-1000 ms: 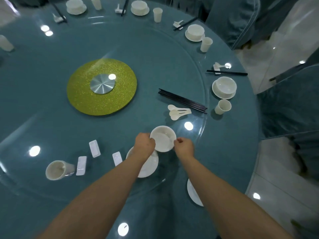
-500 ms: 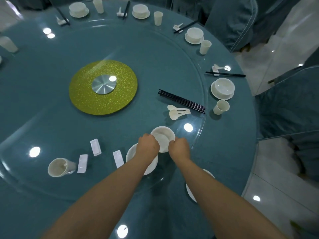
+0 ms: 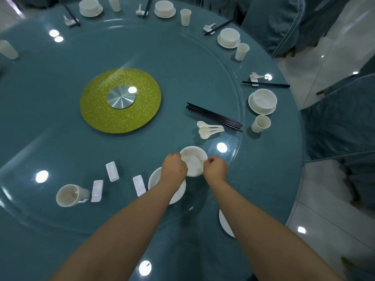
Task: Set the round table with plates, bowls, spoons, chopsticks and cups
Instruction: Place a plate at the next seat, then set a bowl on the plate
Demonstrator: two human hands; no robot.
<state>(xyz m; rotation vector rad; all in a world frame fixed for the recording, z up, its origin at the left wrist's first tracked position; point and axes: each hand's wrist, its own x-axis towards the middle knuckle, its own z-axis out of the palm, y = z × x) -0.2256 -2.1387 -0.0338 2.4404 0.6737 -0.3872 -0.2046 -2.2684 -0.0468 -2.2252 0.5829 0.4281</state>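
Observation:
A white bowl (image 3: 193,160) sits on the glass turntable, near its front right rim. My left hand (image 3: 174,168) grips its left rim and my right hand (image 3: 215,167) pinches its right rim. Under my left wrist lies a white plate (image 3: 154,179), partly hidden. Another white plate (image 3: 225,224) shows beneath my right forearm on the blue tablecloth. Loose white spoons (image 3: 209,129) and a bundle of black chopsticks (image 3: 214,116) lie beyond the bowl. A cup (image 3: 69,195) lies on its side at the left.
Three white chopstick rests (image 3: 112,171) lie left of the plate. A gold disc (image 3: 120,100) marks the turntable's centre. Finished place settings with bowl on plate (image 3: 262,101), cup (image 3: 260,123) and chopsticks ring the far and right edge. Blue-covered chairs (image 3: 341,122) stand at the right.
Both hands have stayed at the bowl's rim; the right hand came close to the left half a second ago and now sits further right again. The bowl has hardly moved.

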